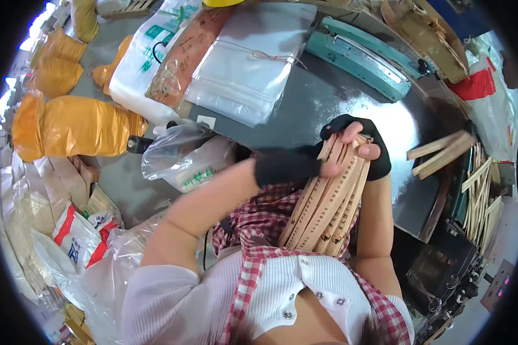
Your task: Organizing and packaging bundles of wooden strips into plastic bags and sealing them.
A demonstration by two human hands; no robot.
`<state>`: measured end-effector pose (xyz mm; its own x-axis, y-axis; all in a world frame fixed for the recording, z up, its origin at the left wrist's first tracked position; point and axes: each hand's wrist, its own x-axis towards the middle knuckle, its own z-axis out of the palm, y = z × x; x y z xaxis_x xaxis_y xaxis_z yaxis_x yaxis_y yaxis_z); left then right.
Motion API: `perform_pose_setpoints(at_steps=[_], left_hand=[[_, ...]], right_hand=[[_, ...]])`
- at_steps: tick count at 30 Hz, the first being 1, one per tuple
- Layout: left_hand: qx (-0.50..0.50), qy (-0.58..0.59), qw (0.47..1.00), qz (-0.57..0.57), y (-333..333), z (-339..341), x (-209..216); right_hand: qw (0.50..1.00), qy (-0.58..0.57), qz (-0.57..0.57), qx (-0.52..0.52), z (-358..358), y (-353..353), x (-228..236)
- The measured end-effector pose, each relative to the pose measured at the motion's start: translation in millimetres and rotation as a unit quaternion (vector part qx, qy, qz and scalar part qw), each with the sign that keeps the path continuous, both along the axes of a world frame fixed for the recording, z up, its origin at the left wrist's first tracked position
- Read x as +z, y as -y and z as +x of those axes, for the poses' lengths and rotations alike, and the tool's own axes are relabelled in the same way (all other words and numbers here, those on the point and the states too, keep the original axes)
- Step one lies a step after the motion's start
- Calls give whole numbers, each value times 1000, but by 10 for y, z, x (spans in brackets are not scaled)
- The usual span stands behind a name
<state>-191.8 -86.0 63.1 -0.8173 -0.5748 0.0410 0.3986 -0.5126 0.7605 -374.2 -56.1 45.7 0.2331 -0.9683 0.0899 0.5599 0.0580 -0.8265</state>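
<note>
A fanned bundle of flat pale wooden sticks with dark printed marks (328,210) slants across my lap, its upper ends raised toward the table. My right hand (377,146), in a black fingerless glove, wraps around the top of the bundle with its fingertips bent over the stick ends. From the left, my left hand (296,165), gloved the same way and a little blurred, grips the bundle's side. Its thumb lies on the front of the sticks, while the other fingers are mostly hidden. Below, the sticks rest against a red-and-white checked apron (265,210).
On the dark table (322,95) lie a stack of clear plastic bags (242,69) and a teal bag sealer (360,57). Loose sticks (443,152) stick out at the right, above a larger bunch (483,195). Yellow wrapped packages (77,126) and a clear bag (184,155) are at the left.
</note>
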Motion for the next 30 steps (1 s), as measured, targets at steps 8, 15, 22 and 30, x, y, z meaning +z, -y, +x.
perform_pose_setpoints(at_steps=[8, 15, 22, 30], left_hand=[[43, 465, 647, -603, 2183, 934, -833], [75, 491, 740, -455, 2329, 962, -706], [201, 406, 626, -634, 2220, 1094, -779], [29, 317, 910, -266, 1877, 706, -284]], right_hand=[[997, 32, 67, 16, -36, 37, -231], [980, 73, 182, -44, -42, 22, -145], [979, 50, 189, -54, -95, 47, -240], [977, 112, 178, -29, -52, 120, -349]])
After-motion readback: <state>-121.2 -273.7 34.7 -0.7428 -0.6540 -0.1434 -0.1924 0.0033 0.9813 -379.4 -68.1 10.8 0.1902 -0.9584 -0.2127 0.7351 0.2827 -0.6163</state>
